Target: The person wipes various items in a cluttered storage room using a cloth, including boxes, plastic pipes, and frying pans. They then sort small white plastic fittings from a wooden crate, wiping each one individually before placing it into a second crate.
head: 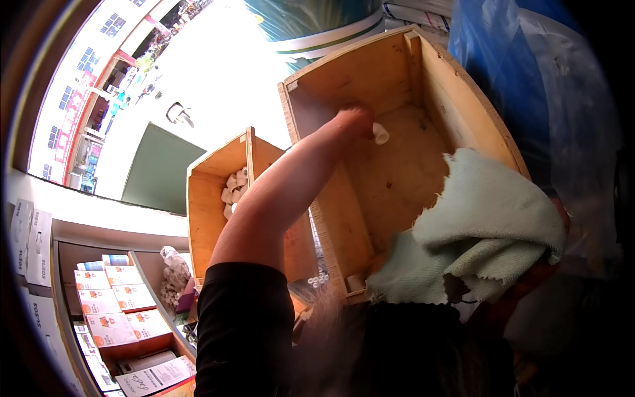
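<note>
My left hand (354, 120) reaches down inside a large wooden box (327, 213). A white plastic pipe elbow fitting (381, 134) shows right beside it, partly covered by the hand; my fingertips are hidden, so a grip on it cannot be made out. At the right, my right hand (561, 216) is mostly hidden behind a pale green cloth (491, 198) with frayed edges, which it holds over the box's near right corner. The cloth hangs down in folds.
A smaller wooden box (208, 198) with several white fittings (234, 191) stands left of the large one. Blue and clear plastic sheeting (521, 74) lies along the right. Small cartons (111, 302) fill a shelf at lower left; a bucket (317, 30) stands beyond.
</note>
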A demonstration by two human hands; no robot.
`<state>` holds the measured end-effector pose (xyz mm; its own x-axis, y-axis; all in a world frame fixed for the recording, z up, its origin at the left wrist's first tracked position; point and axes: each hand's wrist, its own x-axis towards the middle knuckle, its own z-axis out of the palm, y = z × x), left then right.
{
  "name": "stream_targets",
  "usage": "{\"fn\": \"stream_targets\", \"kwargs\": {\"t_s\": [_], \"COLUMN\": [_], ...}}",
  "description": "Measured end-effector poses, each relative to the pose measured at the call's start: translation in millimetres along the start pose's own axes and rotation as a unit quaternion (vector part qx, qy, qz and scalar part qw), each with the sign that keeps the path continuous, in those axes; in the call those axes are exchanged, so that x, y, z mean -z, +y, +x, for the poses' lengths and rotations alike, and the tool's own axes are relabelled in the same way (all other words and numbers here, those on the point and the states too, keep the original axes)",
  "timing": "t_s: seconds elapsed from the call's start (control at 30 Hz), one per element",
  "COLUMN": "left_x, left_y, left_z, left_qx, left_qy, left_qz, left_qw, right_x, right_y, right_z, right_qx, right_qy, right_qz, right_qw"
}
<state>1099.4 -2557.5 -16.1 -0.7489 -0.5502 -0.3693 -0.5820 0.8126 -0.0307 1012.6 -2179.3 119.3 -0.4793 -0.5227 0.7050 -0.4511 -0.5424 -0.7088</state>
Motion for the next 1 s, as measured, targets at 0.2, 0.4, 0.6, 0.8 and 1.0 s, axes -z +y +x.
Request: {"fn": "stream_targets", "kwargs": {"t_s": [0.2,0.4,0.6,0.8,1.0], "left_x": [-62.0,-120.9,-51.8,-62.3,-68.4], "left_y": [-30.1,-69.4,-7.0,-9.4,9.1], "left_z": [38.9,61.4,30.7,15.0,19.6], "left_qx": [0.010,0.028,0.006,-0.025,-0.078], "left_qy": [-0.002,0.011,-0.096,-0.016,-0.002], "left_qz": [-0.006,0.030,0.069,-0.010,0.053], "left_qw": [1.000,0.999,0.993,1.000,0.996], "right_x": [19.2,7.3,29.3,24.8,13.5], "right_y": [14.4,9.0,11.7,32.3,20.7], "right_z": [-2.6,-18.8,-24.6,-42.7,-20.3], "right_qx": [0.007,-0.011,0.026,0.026,0.117], "right_qy": [0.049,0.041,-0.022,0.062,-0.012], "right_qz": [-0.104,-0.103,-0.116,-0.153,-0.175], "right_qw": [0.993,0.994,0.993,0.986,0.978]}}
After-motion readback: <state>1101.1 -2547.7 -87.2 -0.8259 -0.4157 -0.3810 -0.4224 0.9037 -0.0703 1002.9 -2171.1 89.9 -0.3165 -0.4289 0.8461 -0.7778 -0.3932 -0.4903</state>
